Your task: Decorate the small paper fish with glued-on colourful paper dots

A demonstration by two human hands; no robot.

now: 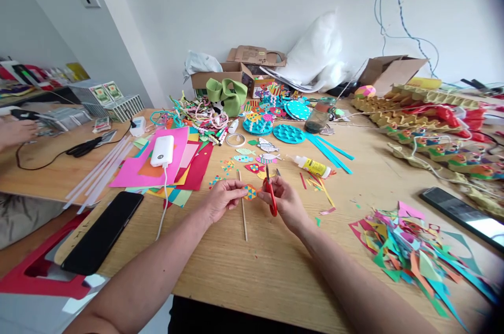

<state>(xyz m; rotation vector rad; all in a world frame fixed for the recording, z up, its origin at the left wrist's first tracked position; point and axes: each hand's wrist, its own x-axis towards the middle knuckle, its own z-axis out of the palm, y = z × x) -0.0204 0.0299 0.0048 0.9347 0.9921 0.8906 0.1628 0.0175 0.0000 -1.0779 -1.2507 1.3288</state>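
My left hand [225,199] pinches a small orange paper fish [249,192] patterned with blue and yellow triangles. Red-handled scissors [271,198] are in my right hand [286,202], blades pointing away from me, and its fingertips also reach the fish's right end. Under the fish, a thin wooden stick [243,221] lies on the table. Just beyond my hands are several paper fish, among them a red one [254,168] and a striped one [268,158]. A glue bottle [313,166] with a yellow label lies on its side to the right.
Coloured paper sheets [192,168] lie at left under a white power bank [162,150]. A black phone [103,231] rests near the front edge. Paper scraps [417,250] are heaped at right. Egg trays [437,139] stand beyond them. Another person's hand [18,132] shows at far left.
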